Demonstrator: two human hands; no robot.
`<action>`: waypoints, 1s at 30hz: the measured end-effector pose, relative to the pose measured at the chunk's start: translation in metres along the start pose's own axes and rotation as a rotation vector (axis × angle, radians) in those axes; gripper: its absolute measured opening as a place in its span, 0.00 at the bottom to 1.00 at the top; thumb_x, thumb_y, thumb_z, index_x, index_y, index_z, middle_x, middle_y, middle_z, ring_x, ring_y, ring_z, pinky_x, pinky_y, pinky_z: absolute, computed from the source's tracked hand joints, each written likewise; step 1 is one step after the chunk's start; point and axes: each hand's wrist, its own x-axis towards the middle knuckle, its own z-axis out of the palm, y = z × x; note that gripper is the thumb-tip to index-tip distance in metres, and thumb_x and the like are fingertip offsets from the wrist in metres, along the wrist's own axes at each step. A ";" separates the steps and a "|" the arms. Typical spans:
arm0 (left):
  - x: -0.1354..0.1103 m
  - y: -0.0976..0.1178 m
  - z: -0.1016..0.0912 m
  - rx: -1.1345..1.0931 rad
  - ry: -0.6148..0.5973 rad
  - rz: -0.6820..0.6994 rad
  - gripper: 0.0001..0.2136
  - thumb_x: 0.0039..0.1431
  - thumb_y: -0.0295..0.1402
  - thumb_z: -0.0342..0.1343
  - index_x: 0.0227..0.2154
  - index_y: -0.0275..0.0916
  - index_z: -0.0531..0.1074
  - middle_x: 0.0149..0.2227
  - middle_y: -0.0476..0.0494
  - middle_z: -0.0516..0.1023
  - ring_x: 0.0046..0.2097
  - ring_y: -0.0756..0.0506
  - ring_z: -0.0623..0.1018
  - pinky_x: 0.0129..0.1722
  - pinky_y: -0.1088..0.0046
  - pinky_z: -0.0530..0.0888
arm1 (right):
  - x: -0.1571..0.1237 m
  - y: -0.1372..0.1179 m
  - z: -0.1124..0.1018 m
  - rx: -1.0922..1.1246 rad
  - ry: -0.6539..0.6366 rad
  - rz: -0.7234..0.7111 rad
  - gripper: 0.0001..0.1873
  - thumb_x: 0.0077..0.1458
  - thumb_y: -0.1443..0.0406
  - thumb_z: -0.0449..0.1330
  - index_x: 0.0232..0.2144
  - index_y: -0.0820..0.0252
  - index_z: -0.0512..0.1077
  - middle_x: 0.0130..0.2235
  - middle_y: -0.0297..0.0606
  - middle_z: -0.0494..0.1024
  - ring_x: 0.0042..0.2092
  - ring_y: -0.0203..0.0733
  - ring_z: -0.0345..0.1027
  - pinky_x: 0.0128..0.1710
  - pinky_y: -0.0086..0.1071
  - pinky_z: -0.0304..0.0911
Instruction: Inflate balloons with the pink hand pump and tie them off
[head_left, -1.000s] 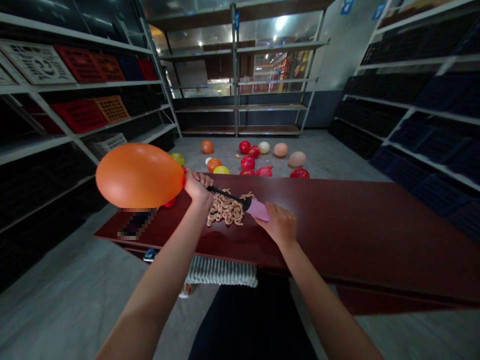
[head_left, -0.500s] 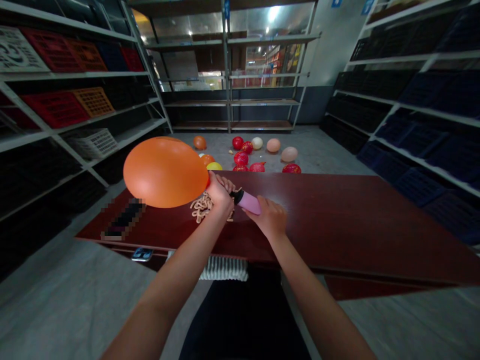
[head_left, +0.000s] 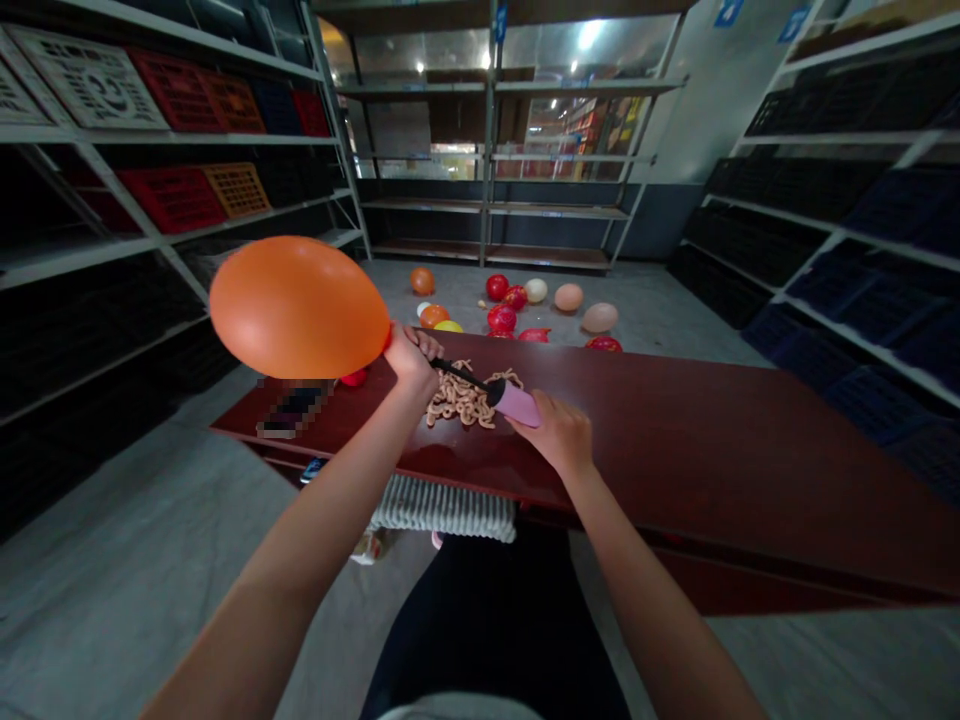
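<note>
A large inflated orange balloon [head_left: 300, 308] sits to the left of my left hand [head_left: 411, 355], whose fingers are closed around its neck. The pink barrel of a balloon pump [head_left: 517, 403] is gripped by my right hand [head_left: 559, 430]. A black rod runs from the barrel to my left hand, where its end is hidden by the fingers. Beneath the rod, a pile of uninflated beige balloons [head_left: 461, 400] lies on the dark red table [head_left: 675, 450]. A small red thing [head_left: 354, 378] rests under the orange balloon.
A blurred-out dark phone-like object [head_left: 295, 408] lies at the table's left. Past the far edge, several balloons are on the floor, among them a red balloon [head_left: 501, 319] and a peach balloon [head_left: 568, 297]. Shelving [head_left: 487, 150] with crates stands around. A grey striped cloth [head_left: 450, 508] is below the front edge.
My hands have moved apart, so more of the pump's black rod shows. The balloon has shifted left and up in view. The camera has turned slightly left.
</note>
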 end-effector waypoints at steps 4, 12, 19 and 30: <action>0.012 0.027 -0.002 -0.001 0.017 0.021 0.22 0.69 0.35 0.42 0.17 0.39 0.48 0.11 0.57 0.48 0.12 0.54 0.50 0.16 0.75 0.51 | 0.001 -0.002 -0.001 0.031 0.014 -0.034 0.22 0.57 0.47 0.57 0.40 0.58 0.73 0.32 0.37 0.79 0.32 0.39 0.71 0.32 0.33 0.51; 0.008 0.018 0.005 -0.041 -0.016 0.107 0.23 0.70 0.35 0.42 0.16 0.39 0.48 0.12 0.56 0.46 0.12 0.54 0.50 0.15 0.75 0.51 | 0.003 0.002 -0.002 0.023 0.057 0.041 0.23 0.55 0.46 0.59 0.38 0.59 0.74 0.30 0.37 0.78 0.30 0.40 0.69 0.30 0.33 0.50; -0.015 -0.044 0.025 -0.026 -0.119 0.103 0.27 0.70 0.42 0.46 0.15 0.39 0.50 0.11 0.56 0.48 0.12 0.55 0.51 0.14 0.76 0.52 | 0.005 0.007 0.003 0.040 0.077 0.126 0.27 0.55 0.42 0.56 0.39 0.60 0.73 0.31 0.40 0.79 0.30 0.41 0.68 0.30 0.33 0.49; -0.041 -0.083 0.028 0.035 -0.170 0.045 0.25 0.71 0.37 0.44 0.15 0.40 0.52 0.11 0.55 0.50 0.12 0.53 0.53 0.14 0.73 0.53 | 0.004 0.007 0.006 0.063 0.023 0.195 0.28 0.56 0.42 0.55 0.42 0.59 0.72 0.34 0.41 0.79 0.33 0.43 0.70 0.32 0.34 0.50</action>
